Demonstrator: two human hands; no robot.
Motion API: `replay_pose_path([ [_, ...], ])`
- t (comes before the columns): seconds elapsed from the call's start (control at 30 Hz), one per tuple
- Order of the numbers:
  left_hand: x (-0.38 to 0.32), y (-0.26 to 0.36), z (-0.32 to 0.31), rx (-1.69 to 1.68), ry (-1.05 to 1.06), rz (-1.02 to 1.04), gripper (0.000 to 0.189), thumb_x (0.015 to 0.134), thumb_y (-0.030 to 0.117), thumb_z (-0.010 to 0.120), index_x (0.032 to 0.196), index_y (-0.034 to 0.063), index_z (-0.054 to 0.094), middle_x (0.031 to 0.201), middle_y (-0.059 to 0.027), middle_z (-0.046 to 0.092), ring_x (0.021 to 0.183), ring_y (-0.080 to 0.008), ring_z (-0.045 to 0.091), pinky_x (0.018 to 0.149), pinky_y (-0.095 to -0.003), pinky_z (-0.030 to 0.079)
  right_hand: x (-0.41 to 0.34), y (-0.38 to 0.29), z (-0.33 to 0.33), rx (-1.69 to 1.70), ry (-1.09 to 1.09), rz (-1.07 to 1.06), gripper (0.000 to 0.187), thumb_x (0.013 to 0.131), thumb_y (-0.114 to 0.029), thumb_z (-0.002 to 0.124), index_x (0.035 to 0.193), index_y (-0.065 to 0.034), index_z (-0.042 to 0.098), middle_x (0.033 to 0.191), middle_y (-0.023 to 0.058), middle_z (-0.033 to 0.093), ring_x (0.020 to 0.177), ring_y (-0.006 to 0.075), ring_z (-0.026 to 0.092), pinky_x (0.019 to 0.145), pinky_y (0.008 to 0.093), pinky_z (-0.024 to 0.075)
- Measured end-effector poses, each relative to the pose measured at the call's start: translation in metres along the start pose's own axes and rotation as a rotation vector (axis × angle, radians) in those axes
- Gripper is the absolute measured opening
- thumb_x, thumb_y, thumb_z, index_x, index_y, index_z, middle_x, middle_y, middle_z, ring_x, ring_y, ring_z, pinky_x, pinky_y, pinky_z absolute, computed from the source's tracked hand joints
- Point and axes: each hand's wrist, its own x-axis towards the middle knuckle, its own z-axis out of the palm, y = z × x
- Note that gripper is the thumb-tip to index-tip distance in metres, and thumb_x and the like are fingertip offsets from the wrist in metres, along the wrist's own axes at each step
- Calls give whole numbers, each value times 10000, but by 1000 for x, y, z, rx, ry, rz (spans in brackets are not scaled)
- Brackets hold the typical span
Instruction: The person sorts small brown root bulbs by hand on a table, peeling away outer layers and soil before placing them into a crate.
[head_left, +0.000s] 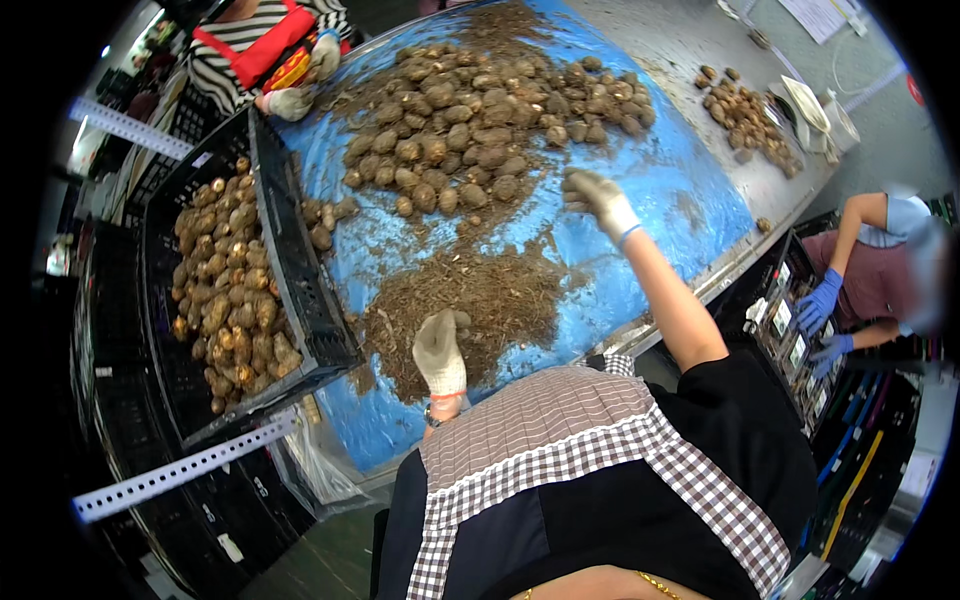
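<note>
My left hand (441, 352), in a soiled work glove, is over a heap of dry brown soil and root fibres (502, 300). Its fingers curl downward, and whatever may lie under them is hidden. Farther forward and to the right, my right hand (600, 201) is held above a blue plastic sheet (667, 202). It also wears a glove, its fingers extend to the left, and no object shows in it. Beyond both hands lies a large pile of brown taro-like corms (457, 135), the nearest ones a little apart from my right fingers.
A tilted black plastic crate (304, 255) of corms stands at the left. Across the table, a person in gloves (289, 103) stands beside it. Smaller corms (742, 120) lie on the metal tabletop (675, 67) near a scale (806, 105). Another person's blue-gloved hands (821, 304) touch packs at right.
</note>
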Motion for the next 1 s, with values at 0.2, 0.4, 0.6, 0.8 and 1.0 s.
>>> replay_pose_path([
  [0.2,-7,2,-4,-94,-26,3,378,1016,267,551,1240,-31,615,783,-92,697,647,-134,619,584,-295,499,30,-42,120,-954,227,-494,544,811,-271,704,1283,-35,570,1285,206,579,1162,363,572,985,426,473],
  [0.4,-4,12,-2,-88,-58,-102,537,979,246,596,1435,7,449,1043,-140,706,865,-174,678,741,-300,540,58,-57,220,-1253,-172,-837,520,796,-297,714,1233,-41,594,1163,144,599,1103,307,564,957,418,454],
  [0.6,2,5,-7,266,-98,151,569,917,174,657,1427,10,466,1481,-198,446,1340,-274,473,1034,-349,426,85,-23,256,-1431,-14,-877,574,852,-350,673,1329,-66,529,1141,130,620,1111,286,566,937,423,444],
  [0.8,6,19,-3,211,-152,13,650,918,253,645,1473,25,393,1496,-224,410,1431,-335,336,1164,-420,266,94,-21,249,-1529,-282,-678,289,870,-200,598,1134,-83,617,967,109,693,987,317,638,871,441,447],
  [1.0,14,24,-10,914,-126,327,776,899,306,661,1512,14,286,1506,-235,386,1455,-359,273,1195,-450,160,80,-31,223,-1348,-254,-657,485,779,-324,707,1164,-40,626,943,155,686,970,337,638,874,437,476],
])
